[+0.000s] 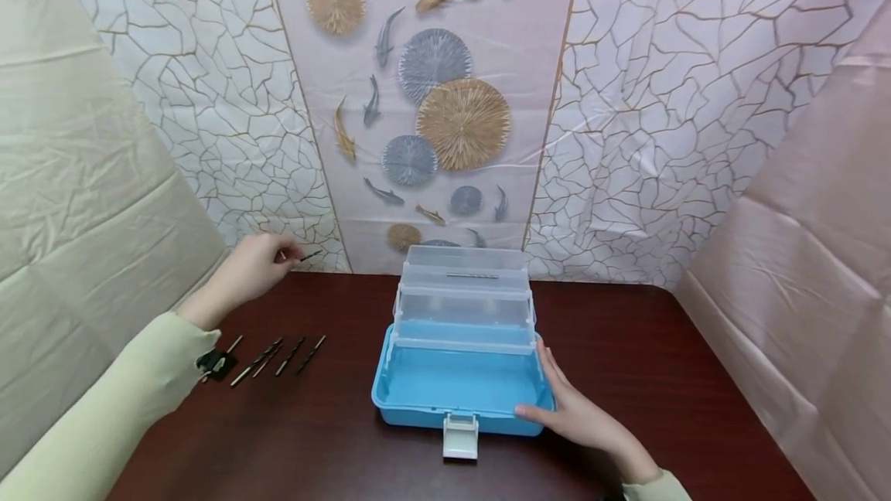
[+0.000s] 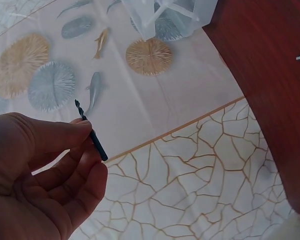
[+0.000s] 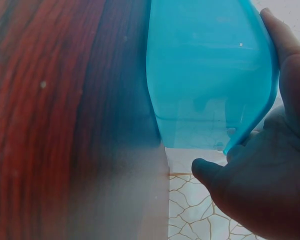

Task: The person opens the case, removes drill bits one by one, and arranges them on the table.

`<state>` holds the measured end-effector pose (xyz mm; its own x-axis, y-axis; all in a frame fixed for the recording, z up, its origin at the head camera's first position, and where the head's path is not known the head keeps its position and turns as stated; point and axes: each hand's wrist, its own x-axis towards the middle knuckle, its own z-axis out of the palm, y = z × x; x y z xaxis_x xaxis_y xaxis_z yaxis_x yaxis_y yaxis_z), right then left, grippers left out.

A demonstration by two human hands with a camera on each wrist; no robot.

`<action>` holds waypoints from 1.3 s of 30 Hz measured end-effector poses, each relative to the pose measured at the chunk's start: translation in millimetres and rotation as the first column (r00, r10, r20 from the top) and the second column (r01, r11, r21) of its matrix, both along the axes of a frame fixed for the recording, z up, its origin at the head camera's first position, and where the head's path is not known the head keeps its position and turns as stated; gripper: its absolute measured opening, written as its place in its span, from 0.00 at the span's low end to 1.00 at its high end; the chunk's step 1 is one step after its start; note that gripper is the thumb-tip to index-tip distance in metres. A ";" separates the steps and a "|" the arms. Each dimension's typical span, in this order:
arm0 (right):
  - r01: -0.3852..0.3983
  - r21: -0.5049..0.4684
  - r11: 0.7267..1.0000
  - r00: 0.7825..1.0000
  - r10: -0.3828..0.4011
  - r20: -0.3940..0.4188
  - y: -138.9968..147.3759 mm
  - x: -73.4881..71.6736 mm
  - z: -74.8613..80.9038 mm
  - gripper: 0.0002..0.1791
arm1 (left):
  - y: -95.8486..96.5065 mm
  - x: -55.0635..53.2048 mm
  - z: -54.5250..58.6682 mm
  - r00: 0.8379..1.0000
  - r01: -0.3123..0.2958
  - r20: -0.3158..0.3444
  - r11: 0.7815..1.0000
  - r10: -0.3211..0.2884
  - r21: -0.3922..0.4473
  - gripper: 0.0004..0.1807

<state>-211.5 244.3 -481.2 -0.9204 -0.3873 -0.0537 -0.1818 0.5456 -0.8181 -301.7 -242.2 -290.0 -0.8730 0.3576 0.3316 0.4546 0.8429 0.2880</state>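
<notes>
My left hand (image 1: 261,265) is raised above the back left of the table and pinches a small dark drill bit (image 2: 92,132) between thumb and fingertips. The bit's fluted end points up in the left wrist view. At the table's middle stands a blue toolbox (image 1: 459,385) with its clear stepped trays (image 1: 462,304) raised at the back. One drill bit (image 1: 472,276) lies in the top tray. Against the toolbox's right front corner rests my right hand (image 1: 581,412), fingers straight along the side and thumb at the front rim.
Several more drill bits (image 1: 281,356) lie in a loose row on the dark table (image 1: 334,454), left of the toolbox. The white latch (image 1: 460,437) hangs down at the toolbox's front. Patterned cloth (image 1: 626,138) hangs behind the table.
</notes>
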 end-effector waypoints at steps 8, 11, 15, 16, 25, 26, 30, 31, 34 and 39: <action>0.002 0.003 1.000 1.000 -0.002 0.000 0.3 -0.2 -0.6 0.62 | -12.0 15.8 -21.4 0.999 -0.032 -0.034 0.998 0.034 0.045 0.03; -0.001 0.000 1.000 1.000 0.001 0.006 1.3 0.2 0.3 0.62 | -13.7 19.8 -28.5 0.999 -0.037 -0.037 0.997 0.039 0.062 0.03; -0.004 -0.002 1.000 1.000 0.004 0.003 2.6 -0.3 0.6 0.62 | -14.3 25.2 -35.8 0.998 -0.052 -0.037 0.995 0.055 0.084 0.03; -0.004 -0.003 1.000 1.000 0.004 0.002 2.8 -0.5 0.6 0.62 | -14.4 26.6 -37.2 0.997 -0.057 -0.037 0.994 0.060 0.092 0.04; -0.003 -0.007 1.000 1.000 0.003 0.019 3.0 -1.4 -0.7 0.62 | -16.1 38.1 -59.0 0.986 -0.166 0.028 0.969 0.163 0.182 0.07; -0.005 -0.008 1.000 1.000 0.005 0.021 2.6 -1.6 -0.6 0.62 | -17.3 39.5 -63.8 0.984 -0.177 0.044 0.965 0.171 0.194 0.07; 0.000 -0.008 1.000 1.000 0.000 0.013 3.1 -1.9 1.5 0.62 | -18.5 40.8 -82.1 0.980 -0.193 0.090 0.953 0.177 0.234 0.09; 0.002 -0.005 1.000 1.000 -0.002 0.009 3.4 -1.9 1.8 0.62 | -18.4 40.6 -86.0 0.979 -0.197 0.097 0.950 0.179 0.242 0.09; 0.000 -0.005 1.000 1.000 0.000 0.003 3.3 -1.5 2.2 0.62 | -18.6 40.7 -96.4 0.978 -0.204 0.107 0.942 0.182 0.267 0.09; -0.015 -0.002 1.000 1.000 0.015 -0.002 1.6 -0.9 2.3 0.61 | -20.2 43.1 -110.1 0.974 -0.225 0.104 0.927 0.203 0.300 0.09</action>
<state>-212.4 245.9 -478.9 -0.9148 -0.4008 -0.0508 -0.1917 0.5412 -0.8188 -258.6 -262.4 -400.1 -0.9425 0.0501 0.3305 0.2426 0.7828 0.5730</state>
